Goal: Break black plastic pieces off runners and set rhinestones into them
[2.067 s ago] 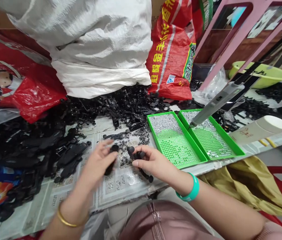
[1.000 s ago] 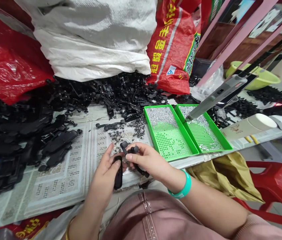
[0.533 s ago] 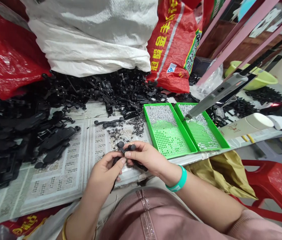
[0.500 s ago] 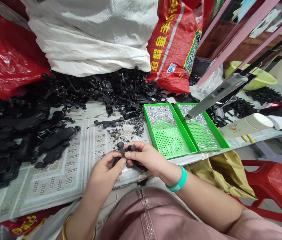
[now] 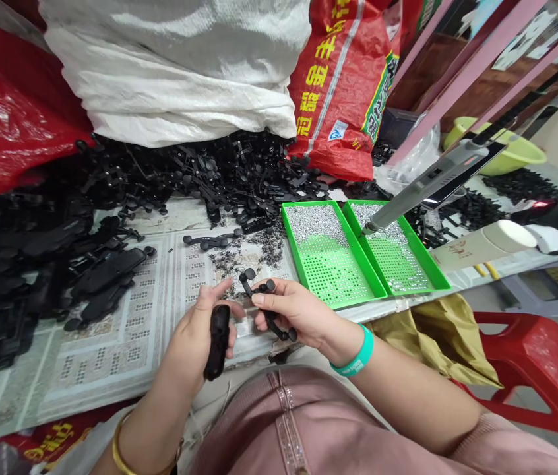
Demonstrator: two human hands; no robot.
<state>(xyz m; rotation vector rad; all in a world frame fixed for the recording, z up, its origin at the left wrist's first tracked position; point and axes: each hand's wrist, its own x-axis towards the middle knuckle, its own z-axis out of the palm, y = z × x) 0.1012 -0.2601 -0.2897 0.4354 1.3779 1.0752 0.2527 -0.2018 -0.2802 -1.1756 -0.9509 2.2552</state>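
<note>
My left hand [image 5: 200, 333] grips a flat, oblong black plastic piece [image 5: 217, 342], held upright near the table's front edge. My right hand [image 5: 289, 311] is closed on a black plastic part with round knobbed ends [image 5: 259, 290], a few centimetres right of the left hand. The two pieces are apart, not touching. Both hands hover over a printed paper sheet [image 5: 150, 310] that covers the table.
A big heap of black plastic parts [image 5: 111, 198] fills the left and back. White sack [image 5: 180, 72] and red bags stand behind. Two green perforated trays [image 5: 328, 254] with small metal bits lie right, a grey tool [image 5: 427, 188] resting in the far one. A red stool [image 5: 546, 369] sits lower right.
My hands were pressed together half a second ago; now they have drawn apart. The left hand has tipped the oblong piece upright, and the right has lifted the knobbed part slightly.
</note>
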